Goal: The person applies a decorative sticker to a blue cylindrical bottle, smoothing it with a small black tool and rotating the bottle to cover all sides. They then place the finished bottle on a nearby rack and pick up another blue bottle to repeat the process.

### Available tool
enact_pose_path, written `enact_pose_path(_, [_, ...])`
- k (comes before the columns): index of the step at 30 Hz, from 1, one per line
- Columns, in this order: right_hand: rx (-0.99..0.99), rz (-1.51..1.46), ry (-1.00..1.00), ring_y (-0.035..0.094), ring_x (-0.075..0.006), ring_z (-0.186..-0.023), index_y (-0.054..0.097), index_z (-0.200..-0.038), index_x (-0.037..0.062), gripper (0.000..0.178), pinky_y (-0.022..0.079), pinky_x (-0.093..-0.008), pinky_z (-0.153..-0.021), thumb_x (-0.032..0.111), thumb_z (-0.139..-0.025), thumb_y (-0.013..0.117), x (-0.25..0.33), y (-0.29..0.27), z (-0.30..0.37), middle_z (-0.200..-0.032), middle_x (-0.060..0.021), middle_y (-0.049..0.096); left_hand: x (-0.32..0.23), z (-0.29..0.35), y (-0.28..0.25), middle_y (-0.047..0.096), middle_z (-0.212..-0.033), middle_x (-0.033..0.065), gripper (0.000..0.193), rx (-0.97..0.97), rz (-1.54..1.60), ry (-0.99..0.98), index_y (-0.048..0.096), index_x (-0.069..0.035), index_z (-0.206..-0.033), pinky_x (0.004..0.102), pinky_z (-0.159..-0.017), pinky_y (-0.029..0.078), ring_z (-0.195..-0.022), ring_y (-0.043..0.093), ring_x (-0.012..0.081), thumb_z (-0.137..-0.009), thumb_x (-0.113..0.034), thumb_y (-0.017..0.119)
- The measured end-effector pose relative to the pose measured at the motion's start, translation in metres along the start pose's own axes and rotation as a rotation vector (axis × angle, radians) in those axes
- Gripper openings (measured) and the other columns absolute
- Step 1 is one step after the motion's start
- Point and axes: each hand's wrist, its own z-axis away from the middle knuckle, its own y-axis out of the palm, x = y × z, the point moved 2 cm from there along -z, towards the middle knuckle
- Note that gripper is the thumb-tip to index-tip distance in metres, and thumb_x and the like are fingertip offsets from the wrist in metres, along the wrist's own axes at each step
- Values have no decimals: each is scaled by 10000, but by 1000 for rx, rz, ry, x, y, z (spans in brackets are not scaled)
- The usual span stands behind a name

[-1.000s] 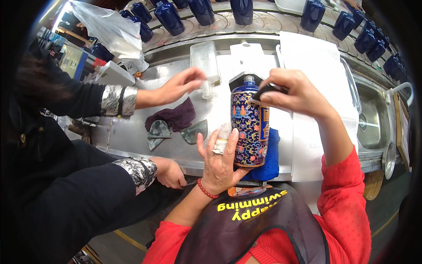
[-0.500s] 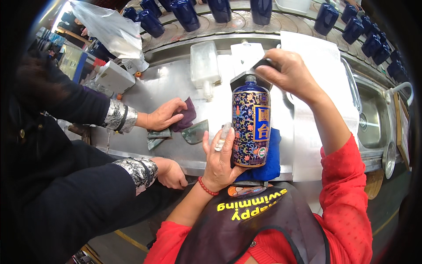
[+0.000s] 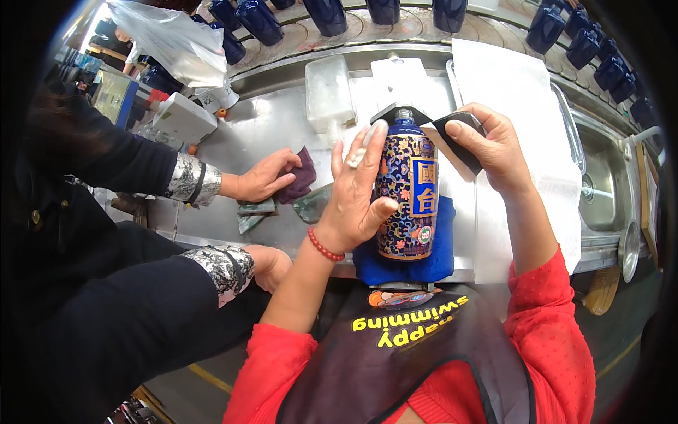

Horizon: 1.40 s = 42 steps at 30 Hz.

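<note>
A dark blue bottle with a colourful swirling pattern and a blue label panel lies in front of me, its open neck pointing away. Its lower end rests over a blue cloth. My left hand is against the bottle's left side, fingers stretched toward the neck, a whitish wrap on one finger. In my right hand, to the right of the neck, I grip a flat black piece with a pale side. A black angled support shows behind the neck.
At left, a co-worker's hand presses a purple cloth beside green cloth pieces. A clear flask-shaped container stands beyond. White sheet and sink are right. Several blue bottles line a conveyor at the back.
My left hand has moved up from the bottle's base along its side, fingers straightening. My right hand has come right and nearer with the black piece, off the neck. More blue cloth shows.
</note>
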Motion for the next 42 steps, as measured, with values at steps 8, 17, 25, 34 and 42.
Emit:
enact_pose_path(8, [21, 561, -391, 606, -98, -697, 703, -963, 82, 160, 487, -298, -691, 186, -858, 764, 24, 18, 12, -787, 20, 623, -9, 8, -5, 416, -1548, 253, 1056, 10, -91, 51, 298, 36, -1564, 642, -1185, 35, -1474, 295, 465, -914, -784, 441])
enact_pose_path(17, [519, 607, -421, 581, -316, -619, 571, -714, 55, 241, 491, -410, -585, 188, -742, 771, 43, 57, 11, -711, -99, 541, -59, 77, 15, 449, -1499, 235, 1067, -7, -254, -124, 275, 12, -1580, 717, -1141, 87, -1427, 351, 475, -798, -486, 804])
enact_pose_path(25, [642, 797, -742, 626, -226, -667, 622, -801, 88, 114, 469, -412, -681, 148, -740, 698, 50, 73, 38, -779, -54, 587, -47, 81, 21, 543, -1438, 202, 983, -63, -301, -92, 374, 26, -1540, 742, -1124, 90, -1381, 449, 443, -854, -611, 672])
enact_pose_path(34, [615, 949, -740, 640, -225, -786, 657, -894, 120, 95, 500, -432, -784, 112, -817, 713, 43, 66, 51, -817, -50, 612, -43, 83, 22, 473, -1501, 240, 980, -76, -222, -119, 335, 49, -1546, 725, -1143, 79, -1396, 414, 457, -901, -633, 616])
enact_pose_path(42, [473, 917, -796, 553, -185, -704, 670, -870, 131, 130, 455, -385, -727, 163, -748, 701, 33, 62, 43, -756, -20, 499, -43, 83, 21, 482, -1504, 219, 940, -60, -348, -96, 357, 40, -1533, 733, -1134, 67, -1384, 440, 415, -887, -557, 689])
